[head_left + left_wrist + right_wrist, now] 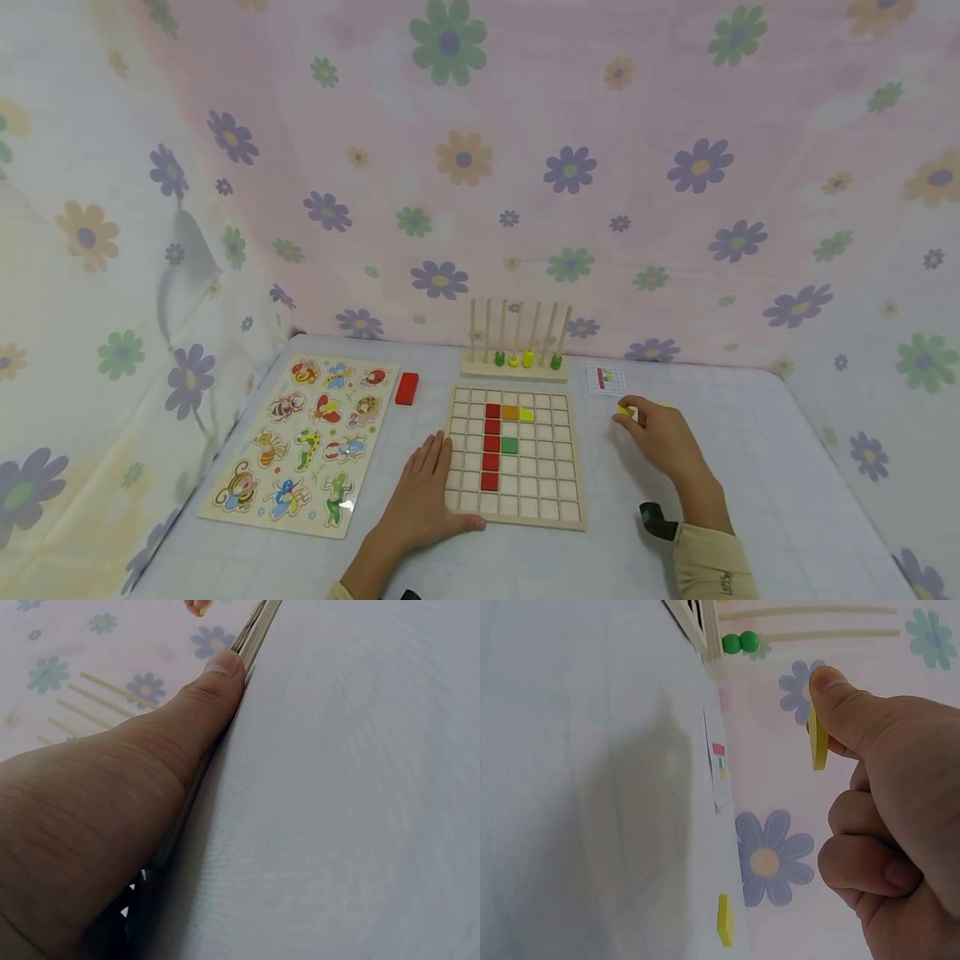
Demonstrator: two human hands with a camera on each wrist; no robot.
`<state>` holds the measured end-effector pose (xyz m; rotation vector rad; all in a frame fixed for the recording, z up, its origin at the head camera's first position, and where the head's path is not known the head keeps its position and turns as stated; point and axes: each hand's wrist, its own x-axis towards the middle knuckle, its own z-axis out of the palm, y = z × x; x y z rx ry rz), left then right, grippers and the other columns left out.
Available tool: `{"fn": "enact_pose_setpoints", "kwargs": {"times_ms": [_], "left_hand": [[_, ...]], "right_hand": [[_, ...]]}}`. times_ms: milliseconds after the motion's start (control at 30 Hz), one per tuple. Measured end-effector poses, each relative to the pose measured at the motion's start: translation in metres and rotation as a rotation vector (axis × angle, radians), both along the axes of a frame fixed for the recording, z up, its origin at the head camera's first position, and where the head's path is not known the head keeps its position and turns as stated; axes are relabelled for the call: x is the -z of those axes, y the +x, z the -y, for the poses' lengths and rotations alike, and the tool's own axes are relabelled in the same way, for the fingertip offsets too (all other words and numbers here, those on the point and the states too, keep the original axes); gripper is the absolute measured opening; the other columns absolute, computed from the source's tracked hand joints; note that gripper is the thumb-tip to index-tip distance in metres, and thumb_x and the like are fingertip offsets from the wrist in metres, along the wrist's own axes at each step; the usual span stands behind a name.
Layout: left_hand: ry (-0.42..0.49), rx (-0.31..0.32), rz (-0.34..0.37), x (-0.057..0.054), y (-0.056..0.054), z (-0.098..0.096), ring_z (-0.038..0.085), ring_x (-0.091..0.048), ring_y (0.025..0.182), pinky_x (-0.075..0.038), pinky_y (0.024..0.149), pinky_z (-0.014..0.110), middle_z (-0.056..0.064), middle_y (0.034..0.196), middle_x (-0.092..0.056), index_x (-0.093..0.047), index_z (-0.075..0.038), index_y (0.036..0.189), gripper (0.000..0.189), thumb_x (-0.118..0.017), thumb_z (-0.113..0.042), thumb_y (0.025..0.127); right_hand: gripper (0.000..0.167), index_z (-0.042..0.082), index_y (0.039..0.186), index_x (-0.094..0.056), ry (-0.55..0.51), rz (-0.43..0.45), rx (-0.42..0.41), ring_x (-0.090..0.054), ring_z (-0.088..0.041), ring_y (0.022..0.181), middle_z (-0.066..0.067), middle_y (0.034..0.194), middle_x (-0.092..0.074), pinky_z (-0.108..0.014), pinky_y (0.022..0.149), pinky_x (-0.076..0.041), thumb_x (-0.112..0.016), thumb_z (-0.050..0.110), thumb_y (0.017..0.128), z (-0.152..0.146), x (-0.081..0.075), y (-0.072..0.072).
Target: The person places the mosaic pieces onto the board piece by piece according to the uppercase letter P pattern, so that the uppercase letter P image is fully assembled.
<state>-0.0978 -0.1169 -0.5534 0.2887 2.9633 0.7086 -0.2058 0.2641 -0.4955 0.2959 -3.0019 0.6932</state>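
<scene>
Above the table, right of the wooden grid board [530,505], my right hand [663,437] pinches a thin yellow tile [819,742] between thumb and fingers. My left hand [422,508] rests at the board's lower left corner, its straight fingers along the left edge. In the left wrist view its thumb [180,720] lies against the board's front edge. On the board, several red squares [491,444] form a column. An orange square [510,412] and a yellow triangle [527,414] continue right from its top, and a green square [509,445] sits lower down.
A peg rack [513,367] with green and yellow beads stands behind the board. Beside it lies a pattern card [605,379]. Another yellow tile [724,921] lies on the table near the card. At left are a red block [407,388] and an insect puzzle board [296,450].
</scene>
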Motion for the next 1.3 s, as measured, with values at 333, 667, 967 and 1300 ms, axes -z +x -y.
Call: {"fn": "enact_pose_setpoints", "kwargs": {"times_ms": [333, 667, 967, 1300], "left_hand": [[-0.005, 0.003, -0.011, 0.001, 0.000, 0.000, 0.035, -0.017, 0.159, -0.022, 0.128, 0.055, 0.015, 0.171, -0.017, -0.021, -0.004, 0.162, 0.137, -0.069, -0.088, 0.065], [0.001, 0.002, -0.007, -0.002, 0.000, 0.001, 0.036, -0.016, 0.159, -0.021, 0.128, 0.054, 0.016, 0.171, -0.017, -0.021, -0.003, 0.162, 0.137, -0.070, -0.086, 0.066], [0.002, 0.006, -0.009, 0.000, 0.000, 0.001, 0.035, -0.017, 0.159, -0.022, 0.128, 0.054, 0.016, 0.171, -0.017, -0.021, -0.004, 0.163, 0.137, -0.070, -0.087, 0.066], [0.000, 0.004, -0.017, 0.000, 0.000, 0.001, 0.035, -0.018, 0.159, -0.023, 0.128, 0.054, 0.016, 0.171, -0.018, -0.021, -0.004, 0.163, 0.137, -0.070, -0.087, 0.065]], "right_hand": [[0.036, 0.008, 0.124, -0.068, 0.002, 0.034, -0.072, -0.043, -0.014, 0.056, 0.000, 0.066, -0.051, -0.027, 0.050, -0.034, -0.068, 0.032, 0.098, 0.028, -0.007, 0.003], [0.033, 0.011, 0.123, -0.069, 0.008, 0.071, -0.108, -0.046, -0.014, 0.061, 0.001, 0.070, -0.055, -0.027, 0.053, -0.038, -0.069, 0.032, 0.098, 0.062, -0.017, 0.009], [0.033, 0.013, 0.122, -0.070, 0.009, 0.077, -0.147, -0.046, -0.013, 0.061, 0.002, 0.070, -0.056, -0.026, 0.053, -0.037, -0.070, 0.034, 0.097, 0.088, -0.017, 0.010], [0.031, 0.015, 0.118, -0.072, 0.021, 0.071, -0.213, -0.046, -0.011, 0.063, 0.006, 0.067, -0.054, -0.026, 0.058, -0.040, -0.074, 0.033, 0.094, 0.113, -0.006, 0.012]]}}
